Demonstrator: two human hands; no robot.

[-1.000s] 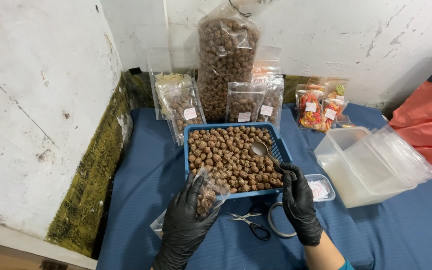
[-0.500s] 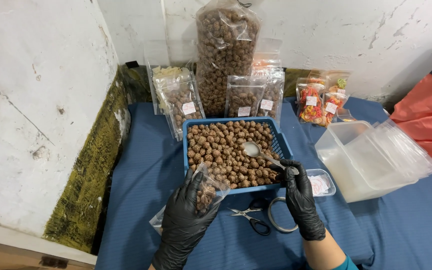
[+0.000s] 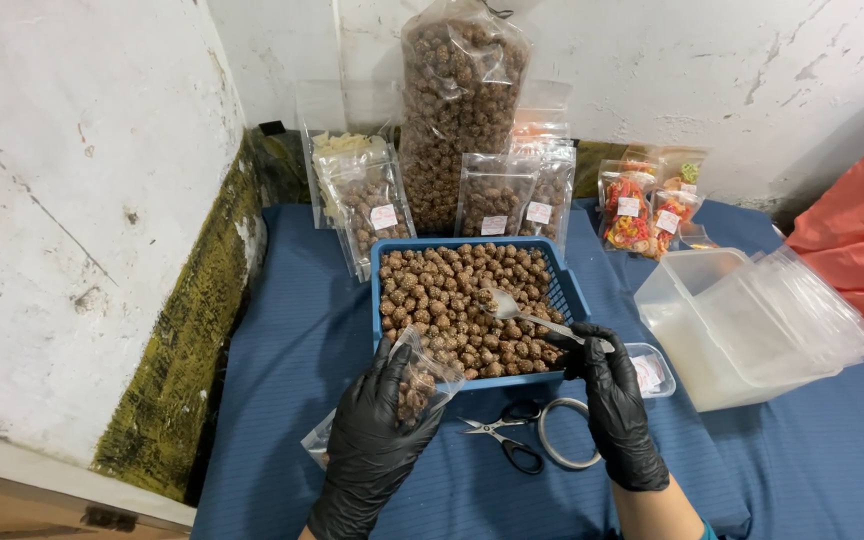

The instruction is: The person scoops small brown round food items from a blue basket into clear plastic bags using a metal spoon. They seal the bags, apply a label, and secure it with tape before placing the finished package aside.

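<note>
A blue plastic basket (image 3: 564, 288) full of brown round snack balls (image 3: 457, 300) stands in front of me on the blue cloth. My left hand (image 3: 377, 440), in a black glove, grips a small clear pouch (image 3: 422, 375) partly filled with the same balls, held at the basket's near edge. My right hand (image 3: 612, 410), also gloved, holds a metal spoon (image 3: 517, 312) whose bowl rests on the balls in the basket.
Scissors (image 3: 502, 438) and a tape ring (image 3: 560, 435) lie below the basket. Filled labelled pouches and one tall bag (image 3: 462, 100) stand at the wall. A clear tub with empty bags (image 3: 752, 320) sits right; an orange-red cloth (image 3: 857, 245) beyond it.
The spoon has slid left and lower across the balls toward the pouch. My left hand with the pouch has stayed in place.
</note>
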